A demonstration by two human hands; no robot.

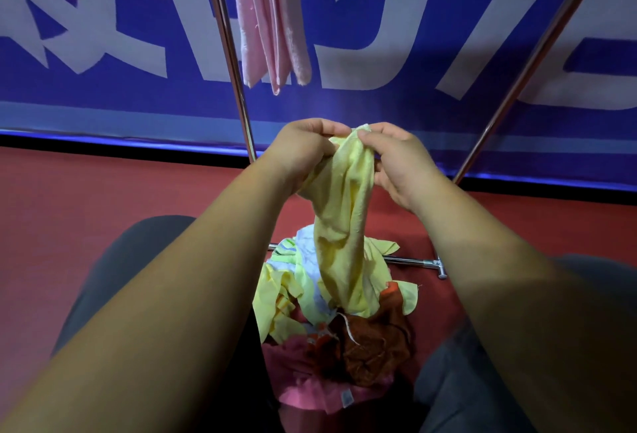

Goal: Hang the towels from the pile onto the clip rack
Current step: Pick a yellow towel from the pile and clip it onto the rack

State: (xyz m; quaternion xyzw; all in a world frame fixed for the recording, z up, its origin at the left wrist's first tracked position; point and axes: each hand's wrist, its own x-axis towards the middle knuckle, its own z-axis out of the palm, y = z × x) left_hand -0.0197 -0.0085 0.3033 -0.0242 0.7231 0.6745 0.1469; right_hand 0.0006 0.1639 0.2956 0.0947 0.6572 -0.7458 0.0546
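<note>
- Blue banner (193, 95) with white letters fills the back.
- Red floor (69, 198) runs below it.
- Metal rack (230, 53) poles slant upward; its foot bar lies behind the pile.
- Pile (365, 343) of yellow, white, brown and pink towels sits on the floor between the knees.
- Yellow towel (344, 226) hangs down onto the pile.
- Pink towel (272, 19) hangs above.
- Left hand (303, 150) and right hand (396, 160), close together, pinch the yellow towel's top.

Between the left rack pole (226, 36) and right rack pole (540, 53), 1 o'clock lies open; pink towel (272, 19) blocks 12, pile (344, 329) fills 6.
</note>
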